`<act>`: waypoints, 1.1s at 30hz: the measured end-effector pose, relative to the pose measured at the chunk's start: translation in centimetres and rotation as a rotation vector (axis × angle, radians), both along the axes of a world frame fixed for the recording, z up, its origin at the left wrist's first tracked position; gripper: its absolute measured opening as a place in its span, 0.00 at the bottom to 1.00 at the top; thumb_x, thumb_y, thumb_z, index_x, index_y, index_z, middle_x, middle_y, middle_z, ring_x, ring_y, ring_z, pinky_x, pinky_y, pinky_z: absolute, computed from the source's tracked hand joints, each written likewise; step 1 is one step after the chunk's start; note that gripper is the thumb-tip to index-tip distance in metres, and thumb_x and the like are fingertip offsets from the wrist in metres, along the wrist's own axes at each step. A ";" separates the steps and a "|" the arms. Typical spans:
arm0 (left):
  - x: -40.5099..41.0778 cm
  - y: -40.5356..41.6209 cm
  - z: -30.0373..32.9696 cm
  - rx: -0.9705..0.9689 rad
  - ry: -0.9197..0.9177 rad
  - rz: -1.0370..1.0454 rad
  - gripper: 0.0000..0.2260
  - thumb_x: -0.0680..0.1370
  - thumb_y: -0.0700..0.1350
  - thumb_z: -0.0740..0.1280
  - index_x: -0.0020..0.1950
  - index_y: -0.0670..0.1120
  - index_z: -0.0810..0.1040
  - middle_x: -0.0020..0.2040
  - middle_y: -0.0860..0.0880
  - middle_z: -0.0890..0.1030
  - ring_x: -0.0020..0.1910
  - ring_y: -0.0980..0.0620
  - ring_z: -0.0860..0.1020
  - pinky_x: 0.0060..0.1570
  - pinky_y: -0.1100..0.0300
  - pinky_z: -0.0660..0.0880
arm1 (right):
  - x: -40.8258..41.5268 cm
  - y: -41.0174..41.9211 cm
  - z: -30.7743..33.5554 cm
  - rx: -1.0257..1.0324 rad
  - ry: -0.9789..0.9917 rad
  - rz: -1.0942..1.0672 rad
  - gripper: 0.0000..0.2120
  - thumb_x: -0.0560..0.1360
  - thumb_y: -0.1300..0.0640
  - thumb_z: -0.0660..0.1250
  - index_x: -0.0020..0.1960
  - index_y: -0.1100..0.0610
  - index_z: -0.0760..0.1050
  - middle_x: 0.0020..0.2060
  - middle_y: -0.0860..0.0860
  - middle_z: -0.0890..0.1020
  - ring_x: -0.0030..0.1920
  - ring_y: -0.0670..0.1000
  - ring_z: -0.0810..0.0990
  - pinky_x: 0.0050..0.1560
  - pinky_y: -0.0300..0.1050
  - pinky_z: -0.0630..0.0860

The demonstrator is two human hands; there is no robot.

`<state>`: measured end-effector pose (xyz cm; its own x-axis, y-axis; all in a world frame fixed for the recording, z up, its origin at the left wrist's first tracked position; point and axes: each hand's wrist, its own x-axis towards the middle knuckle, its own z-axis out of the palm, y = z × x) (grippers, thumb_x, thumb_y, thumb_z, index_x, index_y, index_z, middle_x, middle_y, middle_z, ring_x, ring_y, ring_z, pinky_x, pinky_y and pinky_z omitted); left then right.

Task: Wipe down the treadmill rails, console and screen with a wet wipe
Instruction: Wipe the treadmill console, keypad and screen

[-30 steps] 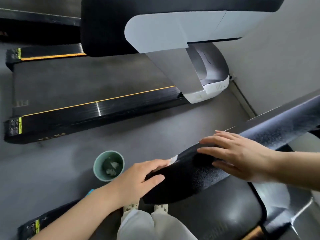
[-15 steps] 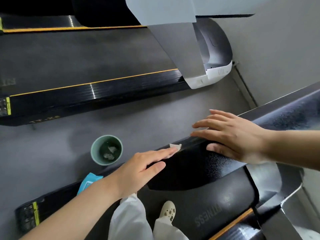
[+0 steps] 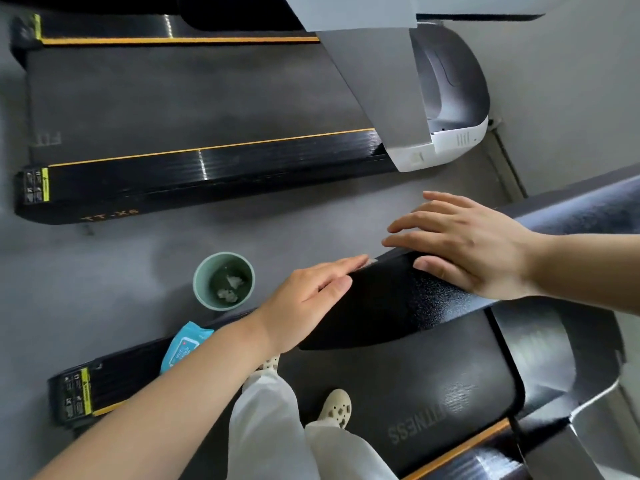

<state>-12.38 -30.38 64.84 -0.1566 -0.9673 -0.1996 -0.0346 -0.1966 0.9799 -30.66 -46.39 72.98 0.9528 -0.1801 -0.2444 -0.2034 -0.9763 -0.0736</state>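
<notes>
A black textured treadmill rail runs from the lower middle up to the right edge. My left hand lies flat on its near end, pressing a white wet wipe of which only a small corner shows past the fingertips. My right hand rests palm-down on the rail a little farther up, fingers spread, holding nothing. The console and screen are out of view.
A green bin with used wipes stands on the grey floor left of the rail. A blue wipe pack lies on the treadmill's side rail. Another treadmill stands beyond. My feet are on the belt.
My left hand has slid the wipe a little along the rail's near end, less of it showing now. The view has tilted down and back; my right hand stays on the rail.
</notes>
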 end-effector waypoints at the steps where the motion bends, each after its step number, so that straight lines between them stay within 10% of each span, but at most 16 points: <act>1: 0.3 0.1 -0.3 -0.003 0.022 0.001 0.15 0.78 0.50 0.54 0.64 0.60 0.67 0.66 0.64 0.70 0.67 0.69 0.64 0.65 0.74 0.59 | 0.0 0.0 0.0 -0.002 -0.003 0.004 0.27 0.82 0.44 0.42 0.63 0.53 0.75 0.57 0.51 0.79 0.54 0.56 0.77 0.66 0.54 0.60; 12: 3.7 1.5 -9.5 0.352 0.142 -0.048 0.16 0.82 0.54 0.49 0.59 0.58 0.75 0.58 0.70 0.75 0.60 0.74 0.69 0.64 0.73 0.60 | -0.3 -0.2 0.3 0.072 0.104 0.003 0.26 0.82 0.44 0.42 0.64 0.53 0.74 0.59 0.50 0.78 0.55 0.56 0.75 0.68 0.57 0.61; 20: 3.0 0.2 -12.4 0.544 0.249 -0.007 0.16 0.82 0.50 0.49 0.57 0.56 0.77 0.59 0.55 0.77 0.67 0.52 0.70 0.64 0.61 0.63 | 0.0 -0.2 0.2 0.108 0.133 -0.013 0.24 0.81 0.45 0.44 0.64 0.53 0.72 0.59 0.51 0.78 0.56 0.59 0.77 0.68 0.58 0.61; 26: 4.2 1.4 -10.2 0.409 0.270 -0.072 0.24 0.74 0.63 0.53 0.64 0.56 0.75 0.65 0.59 0.75 0.68 0.61 0.68 0.73 0.53 0.58 | 0.3 0.0 0.4 0.101 0.129 -0.018 0.25 0.81 0.45 0.44 0.63 0.55 0.75 0.58 0.52 0.79 0.54 0.59 0.78 0.67 0.58 0.62; 33: 2.9 -1.0 -3.0 0.114 0.335 -0.173 0.21 0.79 0.55 0.53 0.68 0.49 0.71 0.67 0.59 0.73 0.68 0.65 0.66 0.66 0.71 0.60 | 0.4 -0.1 0.2 0.106 0.130 -0.022 0.26 0.81 0.45 0.44 0.63 0.54 0.75 0.58 0.52 0.79 0.54 0.59 0.78 0.66 0.57 0.62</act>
<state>-9.44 -31.33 61.88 -0.3897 -0.8956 -0.2144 0.2411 -0.3239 0.9149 -30.30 -46.52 73.20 0.9079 -0.1675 -0.3842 -0.2394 -0.9597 -0.1473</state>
